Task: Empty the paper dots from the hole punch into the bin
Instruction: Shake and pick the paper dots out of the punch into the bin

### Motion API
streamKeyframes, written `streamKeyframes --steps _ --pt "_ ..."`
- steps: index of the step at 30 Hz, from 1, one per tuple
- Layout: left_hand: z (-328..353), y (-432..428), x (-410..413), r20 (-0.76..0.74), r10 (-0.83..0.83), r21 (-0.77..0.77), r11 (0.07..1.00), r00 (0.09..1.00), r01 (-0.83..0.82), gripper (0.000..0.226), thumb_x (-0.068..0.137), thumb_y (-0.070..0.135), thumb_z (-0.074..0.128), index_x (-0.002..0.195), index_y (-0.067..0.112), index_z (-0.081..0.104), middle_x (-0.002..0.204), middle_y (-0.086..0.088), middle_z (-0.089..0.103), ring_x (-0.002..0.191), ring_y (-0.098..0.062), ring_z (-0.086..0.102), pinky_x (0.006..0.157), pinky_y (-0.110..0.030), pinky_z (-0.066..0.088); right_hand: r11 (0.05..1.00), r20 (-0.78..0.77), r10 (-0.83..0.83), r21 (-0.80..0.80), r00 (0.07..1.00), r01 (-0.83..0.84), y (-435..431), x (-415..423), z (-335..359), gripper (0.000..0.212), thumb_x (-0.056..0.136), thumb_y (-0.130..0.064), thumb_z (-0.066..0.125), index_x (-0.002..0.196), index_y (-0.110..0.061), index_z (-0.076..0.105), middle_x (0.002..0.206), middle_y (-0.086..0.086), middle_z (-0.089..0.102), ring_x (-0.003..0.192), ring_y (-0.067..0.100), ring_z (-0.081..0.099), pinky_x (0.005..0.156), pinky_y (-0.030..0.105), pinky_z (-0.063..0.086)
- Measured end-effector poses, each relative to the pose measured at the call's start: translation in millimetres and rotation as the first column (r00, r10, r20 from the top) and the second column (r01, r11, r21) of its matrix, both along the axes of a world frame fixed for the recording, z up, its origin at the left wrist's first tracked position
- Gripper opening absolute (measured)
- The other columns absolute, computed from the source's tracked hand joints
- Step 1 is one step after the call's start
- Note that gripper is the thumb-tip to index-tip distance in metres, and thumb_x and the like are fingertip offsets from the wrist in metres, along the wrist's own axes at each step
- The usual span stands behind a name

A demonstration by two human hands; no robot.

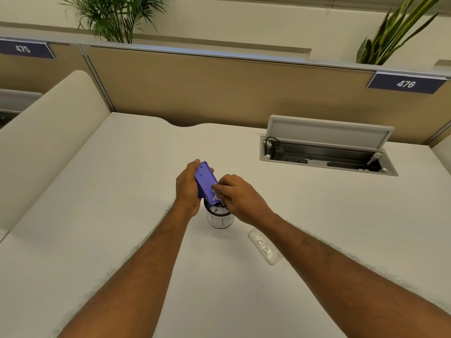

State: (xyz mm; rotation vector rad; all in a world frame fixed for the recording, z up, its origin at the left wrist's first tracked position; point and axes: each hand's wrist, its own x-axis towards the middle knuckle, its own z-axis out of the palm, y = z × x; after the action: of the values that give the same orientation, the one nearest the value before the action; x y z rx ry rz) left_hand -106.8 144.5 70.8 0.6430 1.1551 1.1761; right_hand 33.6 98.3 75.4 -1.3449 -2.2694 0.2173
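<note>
The left hand (188, 189) grips the purple hole punch (206, 182), tipped low end down over the little bin (220, 219) in the middle of the tabletop (122, 191) — so dots drop straight in. The right hand's (238, 195) bent fingers brush off stuck paper dots (216, 193).

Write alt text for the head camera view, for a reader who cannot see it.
A person's left hand tilts a purple hole punch over a small white bin on a pale desk, while the right hand brushes white paper dots out of it. A clear plastic cover lies to the right of the bin.
</note>
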Motion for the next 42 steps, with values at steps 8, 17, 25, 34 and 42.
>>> streamKeyframes --steps 8,17,25,34,42 --pt "-0.8 -0.2 1.3 -0.019 -0.005 0.001 1.0 1.0 0.005 0.024 0.094 0.037 0.047 0.098 0.017 0.06 0.088 -0.004 0.066 0.074 -0.019 0.061 0.069 -0.029 0.052 0.997 -0.097 -0.052 -0.067 0.994 0.046 2.3 -1.9 3.2 0.018 0.085 -0.001 0.06 0.1 -0.003 0.071 0.098 0.014 0.071 0.087 0.03 0.062 0.072 0.038 0.051" --pt "1.0 0.0 1.1 -0.043 -0.006 0.017 1.0 0.999 0.007 0.027 0.095 0.035 0.046 0.106 0.013 0.057 0.088 -0.003 0.065 0.074 -0.019 0.061 0.07 -0.029 0.051 0.998 -0.046 -0.054 0.017 0.997 0.055 1.4 3.8 0.4 0.014 0.082 -0.005 0.066 0.095 -0.004 0.073 0.091 0.012 0.072 0.079 0.03 0.06 0.065 0.038 0.049" --pt "-2.1 3.7 0.5 -0.145 -0.008 0.075 0.997 0.989 0.019 0.021 0.096 0.031 0.046 0.096 0.016 0.06 0.105 -0.016 0.063 0.081 -0.027 0.06 0.087 -0.045 0.048 0.994 0.001 -0.094 -0.049 0.996 0.094 -4.9 5.5 -8.2 0.016 0.089 -0.016 0.061 0.097 -0.007 0.072 0.096 0.009 0.067 0.084 0.027 0.057 0.072 0.042 0.049" --pt "-1.7 3.6 7.1 -0.281 -0.03 0.092 0.994 0.959 0.058 0.037 0.096 0.029 0.045 0.117 0.001 0.056 0.116 -0.025 0.062 0.094 -0.035 0.058 0.095 -0.05 0.048 0.996 0.036 -0.067 -0.055 0.997 0.069 -5.4 2.8 -11.7 0.011 0.087 -0.018 0.063 0.092 -0.012 0.071 0.094 0.004 0.068 0.085 0.024 0.058 0.074 0.04 0.045" --pt "2.5 4.4 13.3 -0.343 -0.036 0.158 0.983 0.939 0.096 0.022 0.096 0.025 0.047 0.105 0.008 0.059 0.103 -0.014 0.062 0.086 -0.026 0.06 0.077 -0.027 0.055 0.996 0.016 -0.056 -0.064 0.998 0.057 -4.8 5.5 -9.0 0.009 0.083 -0.014 0.066 0.092 -0.014 0.069 0.09 0.004 0.07 0.08 0.022 0.059 0.078 0.037 0.043"
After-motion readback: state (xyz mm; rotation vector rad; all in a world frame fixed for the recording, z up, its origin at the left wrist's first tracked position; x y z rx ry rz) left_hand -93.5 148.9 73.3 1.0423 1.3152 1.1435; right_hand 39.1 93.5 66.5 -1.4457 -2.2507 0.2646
